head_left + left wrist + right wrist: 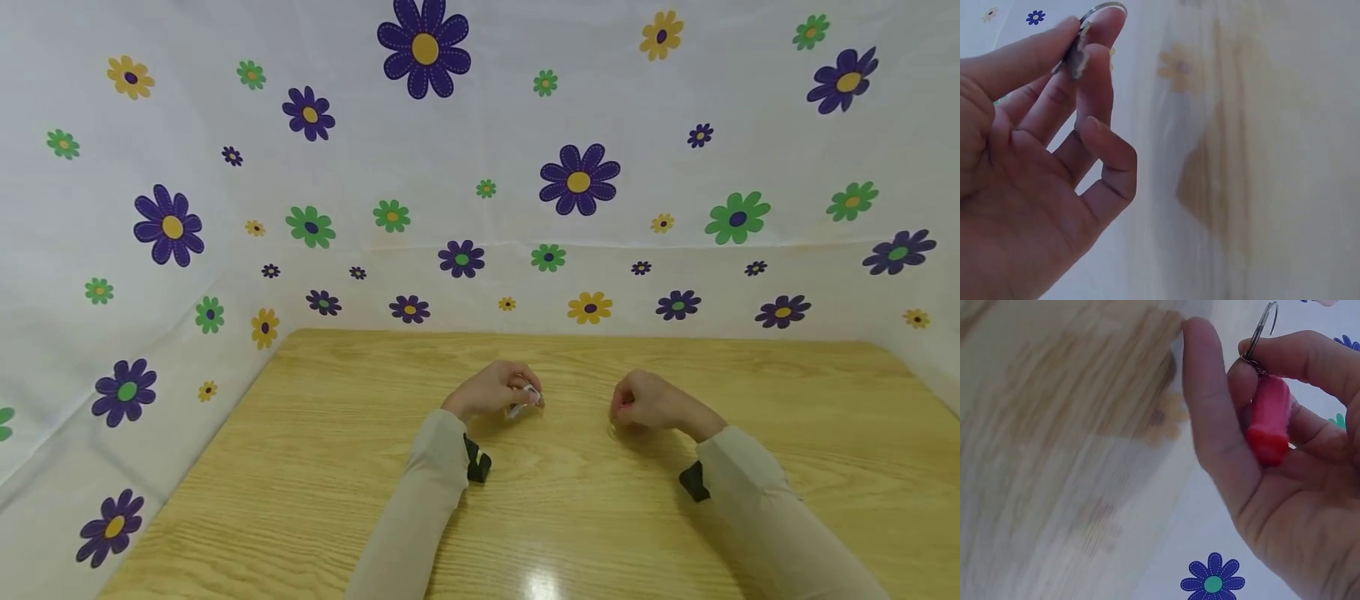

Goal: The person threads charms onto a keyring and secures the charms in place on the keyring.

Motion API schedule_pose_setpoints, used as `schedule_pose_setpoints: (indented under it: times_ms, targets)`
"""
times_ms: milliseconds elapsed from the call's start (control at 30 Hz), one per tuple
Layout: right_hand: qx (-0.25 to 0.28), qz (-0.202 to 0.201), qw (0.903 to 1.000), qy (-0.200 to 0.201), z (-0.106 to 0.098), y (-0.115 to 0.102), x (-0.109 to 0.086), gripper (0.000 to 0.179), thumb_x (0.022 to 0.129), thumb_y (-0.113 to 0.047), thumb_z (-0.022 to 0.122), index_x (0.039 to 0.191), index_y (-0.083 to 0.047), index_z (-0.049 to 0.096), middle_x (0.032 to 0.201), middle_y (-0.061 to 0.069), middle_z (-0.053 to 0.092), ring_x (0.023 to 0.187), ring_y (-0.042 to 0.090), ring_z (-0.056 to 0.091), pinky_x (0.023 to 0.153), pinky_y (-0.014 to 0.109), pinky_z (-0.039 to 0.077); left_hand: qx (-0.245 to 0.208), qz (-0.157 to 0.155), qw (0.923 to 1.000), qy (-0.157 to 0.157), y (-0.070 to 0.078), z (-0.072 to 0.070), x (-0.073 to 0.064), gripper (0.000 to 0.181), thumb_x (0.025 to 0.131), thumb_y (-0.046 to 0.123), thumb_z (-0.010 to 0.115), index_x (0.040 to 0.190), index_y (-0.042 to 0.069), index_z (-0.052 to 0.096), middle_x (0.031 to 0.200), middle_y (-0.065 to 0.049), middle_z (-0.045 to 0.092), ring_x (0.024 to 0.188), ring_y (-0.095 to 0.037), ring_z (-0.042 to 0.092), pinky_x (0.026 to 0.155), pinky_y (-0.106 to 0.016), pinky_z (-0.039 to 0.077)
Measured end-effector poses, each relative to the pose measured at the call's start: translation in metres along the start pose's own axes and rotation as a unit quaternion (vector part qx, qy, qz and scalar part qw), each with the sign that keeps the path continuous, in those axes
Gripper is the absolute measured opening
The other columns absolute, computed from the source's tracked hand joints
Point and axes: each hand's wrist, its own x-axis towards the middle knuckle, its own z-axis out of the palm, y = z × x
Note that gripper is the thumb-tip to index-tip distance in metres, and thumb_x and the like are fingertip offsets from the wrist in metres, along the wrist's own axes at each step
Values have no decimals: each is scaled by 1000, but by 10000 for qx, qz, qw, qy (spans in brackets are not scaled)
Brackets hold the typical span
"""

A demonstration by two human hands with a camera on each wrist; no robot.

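Observation:
Thumb and fingertips of my left hand (498,390) pinch a metal key ring (1110,5). A small dark silvery piece (1075,62) hangs at it between the fingers; it is blurred, and its kind cannot be told. In the head view something whitish and shiny (531,395) shows at these fingers. My right hand (651,402) pinches a keychain by its thin metal ring (1258,334) and short chain. Its pink and red charm (1270,415) hangs against the fingers, partly covered by them. Both hands are held over the table, apart from each other.
A wood-grain table (300,500) spreads under both hands. White cloth (487,133) with purple, green and yellow flowers stands behind it and along its sides. Dark straps (477,461) sit at both wrists, below pale sleeves (420,508).

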Motion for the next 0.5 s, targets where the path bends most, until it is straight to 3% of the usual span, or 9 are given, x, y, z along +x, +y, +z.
schedule_pose_setpoints:
  times_ms: [100, 233, 500]
  targets:
    - [203, 131, 9997, 22, 1, -1, 0, 8, 85, 10, 62, 81, 4, 67, 74, 5, 61, 59, 15, 56, 55, 31, 54, -11, 60, 10000, 9, 1, 1, 1, 10, 100, 1, 63, 108, -3, 66, 100, -13, 75, 73, -13, 58, 58, -23, 38]
    - [429, 178, 9989, 57, 4, -1, 0, 10, 85, 10, 62, 81, 4, 67, 73, 5, 63, 56, 14, 57, 54, 31, 54, 15, 64, 10000, -27, 2, 4, 2, 10, 98, -1, 64, 108, -4, 66, 99, -13, 76, 80, -10, 64, 63, -22, 40]
    - [1109, 98, 9938, -38, 6, 0, 1, 6, 88, 7, 64, 84, 6, 67, 74, 5, 63, 59, 18, 66, 58, 31, 57, -290, -44, 9996, 25, 1, 7, 3, 23, 99, -3, 61, 121, -9, 61, 104, -18, 75, 73, -12, 61, 58, -23, 39]
